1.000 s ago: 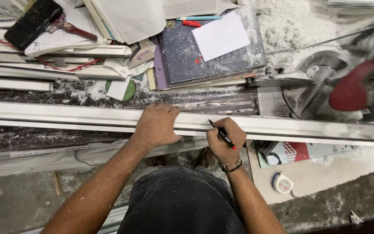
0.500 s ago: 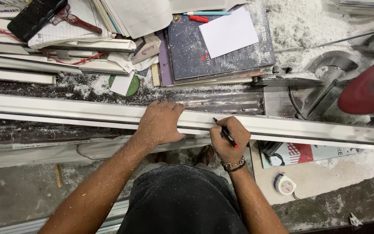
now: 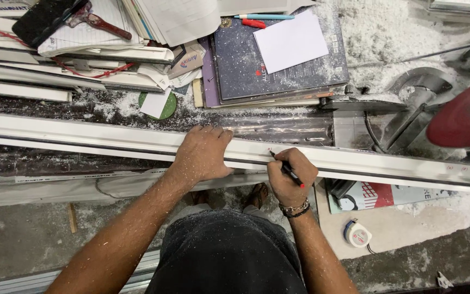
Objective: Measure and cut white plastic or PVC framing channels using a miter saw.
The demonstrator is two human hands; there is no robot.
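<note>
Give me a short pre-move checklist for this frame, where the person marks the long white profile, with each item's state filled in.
1. Left hand flat on the white profile, steadying it: ok.
2. Right hand grips the black pen, tip on the profile's top face: ok.
3. Profile lying straight along the bench, supported on both sides of the hands: ok.
4. Mark legible at the pen tip: cannot tell, too small.
5. Red saw guard apart from both hands: ok.
6. Tape measure within reach, on the floor below the bench: ok.
</note>
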